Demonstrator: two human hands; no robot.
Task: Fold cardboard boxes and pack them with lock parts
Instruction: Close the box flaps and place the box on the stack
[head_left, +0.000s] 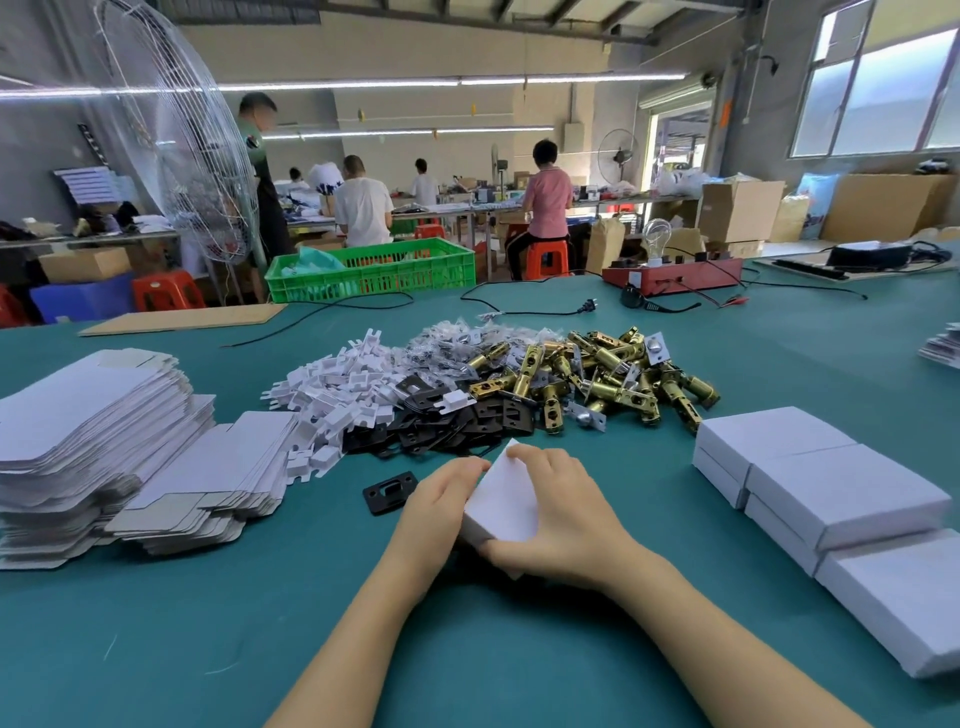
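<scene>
A small white box (503, 501) is held just above the green table (208, 623), near the middle of the scene, tilted so that one corner points away. It is gripped from the left by the left hand (441, 501), whose fingers are curled against its left side, and from the right by the right hand (563, 512), whose fingers are curled over its top edge while the thumb is pressed under its near corner. Just left of the left hand, a single black strike plate (390, 491) is seen lying flat on the table. Beyond the hands, a heap of white plastic pieces (337, 395), a heap of black plates (457, 415) and a heap of brass latch bolts (597, 374) are spread side by side, touching one another. Stacks of flat unfolded box blanks (104, 441) are piled at the near left. At the right, finished closed white boxes (841, 499) are stacked in two layers. Farther off, a green crate (374, 270) and a red device (675, 273) with a bulb are set on the table.
</scene>
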